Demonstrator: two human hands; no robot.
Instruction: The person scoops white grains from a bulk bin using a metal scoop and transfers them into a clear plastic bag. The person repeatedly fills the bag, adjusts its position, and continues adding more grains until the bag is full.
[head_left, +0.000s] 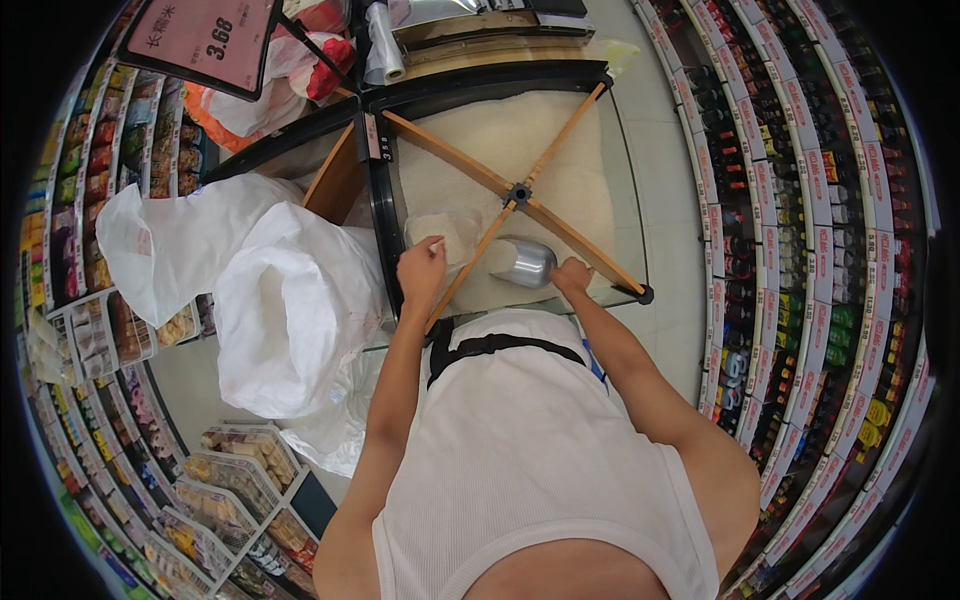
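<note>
Over a bin of white rice, my left hand grips the edge of a clear plastic bag with some rice inside. My right hand holds the handle of a metal scoop, whose mouth faces left toward the bag and carries rice. A gap separates scoop and bag. Crossed wooden slats span the bin above the rice, and one slat runs between the bag and the scoop.
White woven sacks stand against the bin's left side. A price sign on a black arm hangs at upper left. A roll of plastic bags lies beyond the bin. Shelves of bottles line the right; packaged goods fill the left.
</note>
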